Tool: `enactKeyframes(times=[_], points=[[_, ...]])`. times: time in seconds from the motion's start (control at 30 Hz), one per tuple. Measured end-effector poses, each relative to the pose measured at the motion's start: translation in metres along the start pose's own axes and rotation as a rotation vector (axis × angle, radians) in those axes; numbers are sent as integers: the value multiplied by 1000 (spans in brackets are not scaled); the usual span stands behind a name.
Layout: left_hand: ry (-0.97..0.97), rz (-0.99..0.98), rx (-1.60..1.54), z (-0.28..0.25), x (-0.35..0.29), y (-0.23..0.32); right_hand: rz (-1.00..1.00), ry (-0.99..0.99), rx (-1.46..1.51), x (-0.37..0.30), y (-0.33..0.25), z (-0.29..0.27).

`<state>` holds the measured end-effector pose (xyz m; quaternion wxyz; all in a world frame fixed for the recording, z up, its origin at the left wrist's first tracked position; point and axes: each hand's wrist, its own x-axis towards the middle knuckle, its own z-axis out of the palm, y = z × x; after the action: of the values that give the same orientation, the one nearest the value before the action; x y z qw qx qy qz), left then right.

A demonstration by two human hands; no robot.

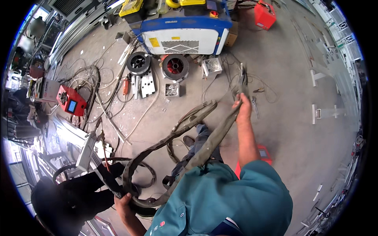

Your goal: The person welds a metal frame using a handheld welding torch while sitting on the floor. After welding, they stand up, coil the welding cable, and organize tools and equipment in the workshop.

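A thick cable in a grey-green fabric sheath (214,139) runs in long loops across my front. My right hand (245,107), arm stretched forward, is closed around it near its far end. Beyond that fist the cable end is smeared by motion, and a dark, narrow tip shows there. At lower left my left hand (124,201) is closed on the gathered loops, next to my body. Part of its fingers is hidden behind the cable. One loop hangs in front of my legs and shoes.
A blue and white machine (179,37) stands ahead, with two spools (138,63) and metal boxes (172,90) before it. A red unit (72,101) with a screen and tangled cables are at left. What looks like a person in black (71,202) is close at lower left.
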<state>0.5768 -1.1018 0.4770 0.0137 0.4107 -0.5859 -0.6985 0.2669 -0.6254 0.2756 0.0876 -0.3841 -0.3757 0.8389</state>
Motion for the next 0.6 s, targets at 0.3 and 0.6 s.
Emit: enactKeyframes(times=[0.3, 0.6], points=[[-8, -106, -134, 2, 56, -42, -658, -656, -148, -208, -106, 87], [103, -249, -387, -111, 53, -77, -377, -1137, -225, -287, -69, 70]])
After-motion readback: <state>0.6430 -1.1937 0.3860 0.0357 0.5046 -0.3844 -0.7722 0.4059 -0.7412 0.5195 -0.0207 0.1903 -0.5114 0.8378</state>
